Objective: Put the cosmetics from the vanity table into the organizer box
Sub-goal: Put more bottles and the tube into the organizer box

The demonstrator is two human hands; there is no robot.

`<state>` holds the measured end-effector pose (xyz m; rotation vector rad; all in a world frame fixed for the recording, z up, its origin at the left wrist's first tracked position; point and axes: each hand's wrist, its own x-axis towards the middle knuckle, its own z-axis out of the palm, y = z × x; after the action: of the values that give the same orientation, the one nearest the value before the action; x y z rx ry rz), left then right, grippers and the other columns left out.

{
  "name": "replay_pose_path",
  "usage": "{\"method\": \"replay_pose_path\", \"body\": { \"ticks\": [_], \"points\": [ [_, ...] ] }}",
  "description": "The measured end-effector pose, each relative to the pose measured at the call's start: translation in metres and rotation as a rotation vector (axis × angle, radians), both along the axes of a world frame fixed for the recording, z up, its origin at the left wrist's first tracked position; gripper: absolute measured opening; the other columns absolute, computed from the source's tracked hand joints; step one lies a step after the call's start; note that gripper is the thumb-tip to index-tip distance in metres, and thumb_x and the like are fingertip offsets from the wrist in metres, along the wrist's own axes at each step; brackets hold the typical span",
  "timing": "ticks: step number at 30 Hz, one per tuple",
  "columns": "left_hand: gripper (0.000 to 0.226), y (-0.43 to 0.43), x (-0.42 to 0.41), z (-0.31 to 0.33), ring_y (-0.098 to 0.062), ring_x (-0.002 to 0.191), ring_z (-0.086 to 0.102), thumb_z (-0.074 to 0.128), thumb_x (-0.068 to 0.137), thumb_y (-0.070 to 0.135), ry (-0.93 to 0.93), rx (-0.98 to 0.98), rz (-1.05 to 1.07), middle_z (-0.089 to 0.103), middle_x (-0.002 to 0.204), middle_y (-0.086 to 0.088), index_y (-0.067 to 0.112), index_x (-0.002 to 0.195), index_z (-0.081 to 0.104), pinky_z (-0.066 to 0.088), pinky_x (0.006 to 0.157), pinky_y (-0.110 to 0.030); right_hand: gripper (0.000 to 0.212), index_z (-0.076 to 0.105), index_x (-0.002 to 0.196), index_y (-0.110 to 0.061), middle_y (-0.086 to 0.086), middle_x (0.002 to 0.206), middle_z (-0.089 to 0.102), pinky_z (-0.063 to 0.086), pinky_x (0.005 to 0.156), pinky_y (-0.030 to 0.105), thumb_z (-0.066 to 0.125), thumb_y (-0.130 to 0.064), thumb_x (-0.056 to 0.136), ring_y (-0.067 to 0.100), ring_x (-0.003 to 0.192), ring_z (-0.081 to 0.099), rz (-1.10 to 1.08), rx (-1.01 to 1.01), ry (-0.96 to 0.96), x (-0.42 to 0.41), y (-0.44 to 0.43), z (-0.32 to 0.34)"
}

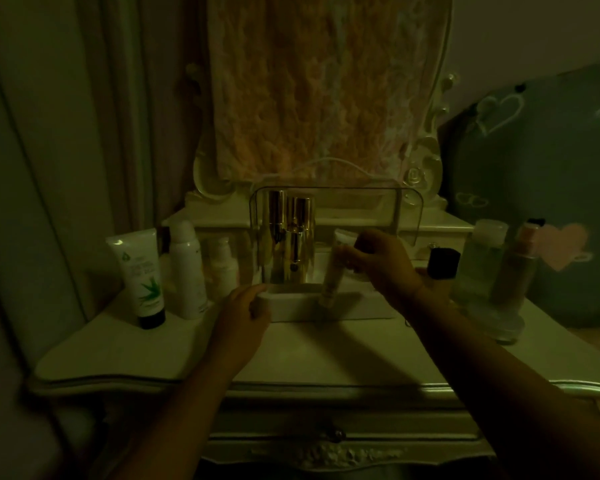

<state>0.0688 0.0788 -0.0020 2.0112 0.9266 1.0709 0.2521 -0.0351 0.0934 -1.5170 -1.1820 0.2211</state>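
The organizer box [291,308] stands at the middle of the vanity table [326,355], with a white base and a clear raised lid [409,216]. Gold bottles [290,237] stand inside at its left. My right hand [381,261] is shut on a pale slim tube [331,282], held tilted over the box's front rim. My left hand [246,306] grips the box's front left corner. To the left of the box stand a white aloe tube [141,275], a white spray bottle [186,268] and a small white bottle [224,265].
On the table's right side stand a black-capped item [442,263], a clear bottle [482,261] and a brownish pump bottle [518,268]. A lace-draped mirror [316,91] rises behind the box. A dark heart-patterned cushion [541,188] sits at the right.
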Motion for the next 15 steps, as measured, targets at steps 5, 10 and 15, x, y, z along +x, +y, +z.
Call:
{"method": "replay_pose_path", "body": {
  "ticks": [5, 10, 15],
  "points": [
    [0.037, -0.001, -0.001, 0.000, -0.019, 0.118, 0.047, 0.053, 0.088, 0.016, -0.004, -0.003, 0.000, 0.041, 0.137, -0.004, 0.020, 0.125, 0.051, 0.047, 0.094, -0.034, 0.015, 0.057, 0.073, -0.019, -0.004, 0.068, 0.059, 0.045, 0.050, 0.006, 0.058, -0.018, 0.088, -0.007, 0.052, 0.058, 0.130, 0.025, -0.025, -0.010, 0.036, 0.032],
    [0.039, -0.002, -0.001, 0.000, -0.020, 0.123, 0.044, 0.050, 0.090, 0.022, 0.001, -0.036, -0.008, 0.039, 0.140, -0.003, 0.022, 0.129, 0.048, 0.043, 0.101, -0.041, 0.018, 0.064, 0.079, -0.004, -0.003, 0.065, 0.059, 0.045, 0.048, 0.007, 0.061, -0.019, 0.087, -0.002, 0.051, 0.058, 0.104, 0.022, -0.058, -0.016, 0.069, 0.051],
    [0.038, -0.002, -0.001, 0.001, -0.018, 0.123, 0.044, 0.051, 0.090, 0.020, -0.013, -0.041, -0.011, 0.038, 0.141, -0.002, 0.024, 0.127, 0.049, 0.044, 0.097, -0.032, 0.016, 0.062, 0.075, -0.014, -0.002, 0.069, 0.061, 0.048, 0.050, 0.008, 0.056, -0.009, 0.089, -0.003, 0.055, 0.060, 0.133, 0.049, -0.003, -0.020, 0.083, 0.043]
  ]
}}
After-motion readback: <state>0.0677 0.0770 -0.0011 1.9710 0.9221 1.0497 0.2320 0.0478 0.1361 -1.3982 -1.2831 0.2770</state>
